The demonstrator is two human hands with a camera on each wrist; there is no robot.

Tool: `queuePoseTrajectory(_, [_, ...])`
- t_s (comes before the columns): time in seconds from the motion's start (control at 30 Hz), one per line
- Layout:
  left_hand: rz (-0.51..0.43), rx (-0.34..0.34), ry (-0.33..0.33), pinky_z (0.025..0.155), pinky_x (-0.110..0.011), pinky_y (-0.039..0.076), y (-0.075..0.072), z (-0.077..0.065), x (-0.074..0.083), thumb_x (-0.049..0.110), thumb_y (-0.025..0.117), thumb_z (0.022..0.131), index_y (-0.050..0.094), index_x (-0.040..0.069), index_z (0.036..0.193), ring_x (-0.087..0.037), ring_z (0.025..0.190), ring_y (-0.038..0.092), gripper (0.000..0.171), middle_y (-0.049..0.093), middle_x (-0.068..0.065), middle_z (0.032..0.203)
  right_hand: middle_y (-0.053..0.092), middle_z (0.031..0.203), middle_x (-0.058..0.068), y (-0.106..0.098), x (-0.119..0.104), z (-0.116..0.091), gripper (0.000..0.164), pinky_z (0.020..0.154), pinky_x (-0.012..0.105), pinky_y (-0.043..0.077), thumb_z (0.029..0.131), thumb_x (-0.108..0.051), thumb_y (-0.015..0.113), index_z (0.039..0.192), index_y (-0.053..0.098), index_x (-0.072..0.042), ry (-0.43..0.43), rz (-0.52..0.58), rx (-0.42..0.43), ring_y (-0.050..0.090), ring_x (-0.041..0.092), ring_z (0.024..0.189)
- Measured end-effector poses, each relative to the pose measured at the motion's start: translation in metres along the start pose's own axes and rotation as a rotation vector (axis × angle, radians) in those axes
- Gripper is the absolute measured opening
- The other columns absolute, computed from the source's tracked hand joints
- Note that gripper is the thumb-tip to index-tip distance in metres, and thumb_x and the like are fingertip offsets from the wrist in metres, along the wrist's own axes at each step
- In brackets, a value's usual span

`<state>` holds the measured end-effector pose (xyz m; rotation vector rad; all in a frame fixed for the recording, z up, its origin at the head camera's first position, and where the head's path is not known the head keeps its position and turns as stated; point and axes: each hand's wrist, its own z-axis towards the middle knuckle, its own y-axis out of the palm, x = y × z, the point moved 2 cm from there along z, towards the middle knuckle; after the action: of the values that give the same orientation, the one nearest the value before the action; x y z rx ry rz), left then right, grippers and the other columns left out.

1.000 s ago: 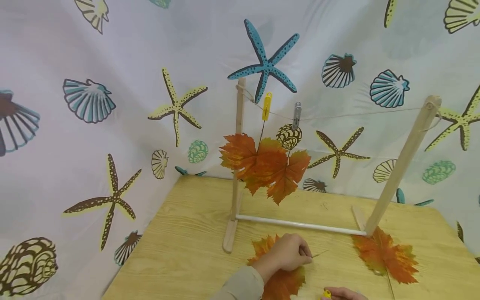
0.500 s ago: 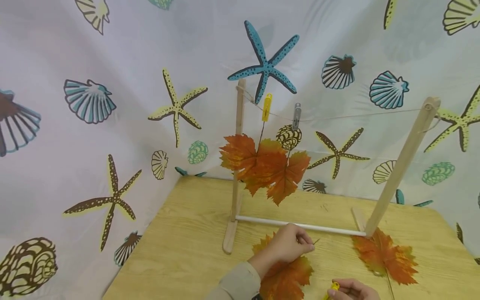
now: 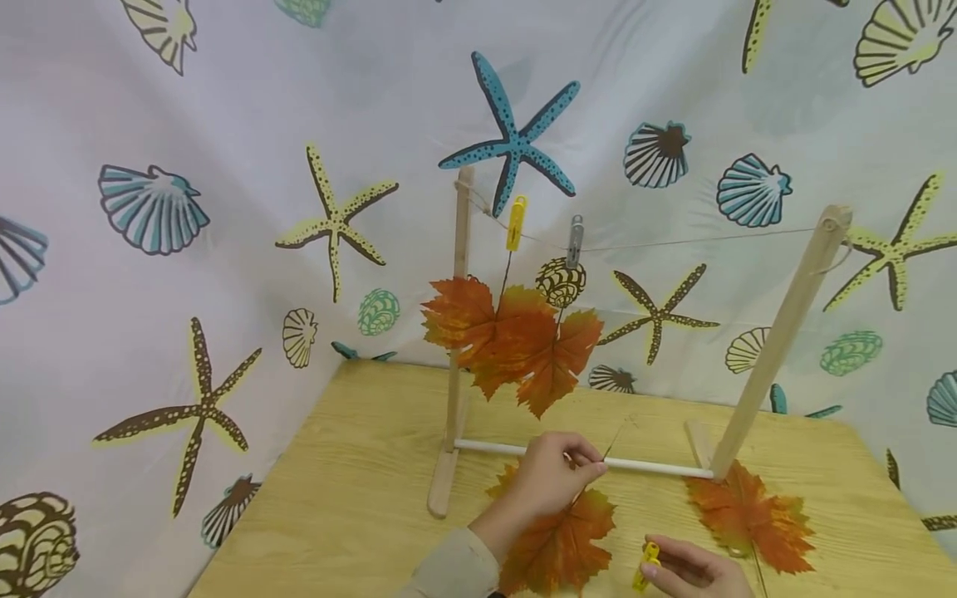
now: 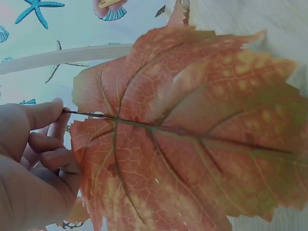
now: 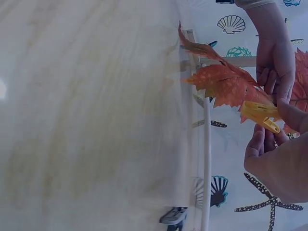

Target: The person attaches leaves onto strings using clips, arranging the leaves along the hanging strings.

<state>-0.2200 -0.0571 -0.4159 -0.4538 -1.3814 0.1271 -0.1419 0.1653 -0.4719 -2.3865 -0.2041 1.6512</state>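
Note:
My left hand [image 3: 557,473] pinches the dark stem of an orange artificial maple leaf [image 3: 564,540] between thumb and forefinger. In the left wrist view the leaf [image 4: 192,120] spreads broadly to the right of the fingers, its veins facing the camera. A yellow clothespin [image 3: 647,565] is held in the fingers of my right hand [image 3: 699,569], lower and to the right of the left hand. The right wrist view has this clothespin [image 5: 260,113] overlapping the leaf beside the left hand [image 5: 276,60].
A wooden stand with a white crossbar [image 3: 658,468] carries a string [image 3: 695,241]. From it hang orange leaves [image 3: 516,340] by a yellow clothespin [image 3: 516,223] and a grey clothespin [image 3: 575,241]. Another leaf [image 3: 751,515] lies by the right post [image 3: 785,340]. A grey clothespin [image 5: 174,215] rests on the table.
My left hand has risen toward the crossbar, lifting the leaf by its stem. The right hand has moved further into view with the yellow clothespin. The head view has shifted slightly.

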Motion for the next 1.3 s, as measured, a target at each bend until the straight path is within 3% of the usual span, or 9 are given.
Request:
queuePoseTrajectory(0.2, [-0.002,0.082,0.031,0.058,-0.022,0.043,0.0,0.001,0.003,0.027,0.075,0.09,0.075,0.017,0.088,-0.005,0.063,0.05,0.01,0.067,0.009,0.078,0.073,0.105,0.007,-0.002,-0.019,-0.001,0.06,0.079,0.038,0.06,0.078,-0.037,0.085,0.125,0.069,-0.002,-0.047,-0.077,0.042,0.071,0.02,0.095])
queuePoseTrajectory(0.33, [-0.019,0.165,0.054,0.055,-0.02,0.041,0.002,0.002,0.008,0.028,0.075,0.091,0.076,0.018,0.09,-0.004,0.059,0.047,0.01,0.069,0.008,0.079,0.073,0.108,0.008,-0.002,-0.033,-0.003,0.053,0.081,0.033,0.059,0.082,-0.029,0.083,0.125,0.068,-0.002,-0.11,-0.071,0.043,0.07,0.018,0.098])
queuePoseTrajectory(0.53, [-0.003,0.281,0.074,0.054,-0.02,0.041,0.0,0.008,0.013,0.027,0.076,0.09,0.077,0.017,0.092,-0.004,0.057,0.046,0.01,0.07,0.006,0.08,0.072,0.112,0.01,0.002,-0.051,0.003,0.047,0.084,0.036,0.059,0.086,-0.029,0.08,0.125,0.069,-0.007,-0.179,-0.108,0.041,0.071,0.024,0.104])
queuePoseTrajectory(1.0, [-0.006,0.336,0.095,0.052,-0.019,0.038,0.005,0.019,0.034,0.028,0.076,0.09,0.077,0.017,0.093,-0.005,0.056,0.044,0.011,0.073,0.006,0.083,0.068,0.111,0.01,-0.013,-0.085,0.009,0.038,0.083,0.028,0.059,0.093,-0.021,0.072,0.127,0.065,-0.005,-0.28,-0.136,0.02,0.071,0.016,0.101])
queuePoseTrajectory(1.3, [0.004,0.376,0.137,0.048,-0.019,0.033,0.007,0.021,0.039,0.026,0.074,0.091,0.077,0.016,0.093,-0.006,0.051,0.038,0.011,0.074,0.003,0.085,0.07,0.11,0.01,-0.019,-0.103,0.011,0.034,0.083,0.024,0.058,0.092,-0.015,0.073,0.123,0.067,-0.003,-0.373,-0.111,-0.018,0.07,0.005,0.093])
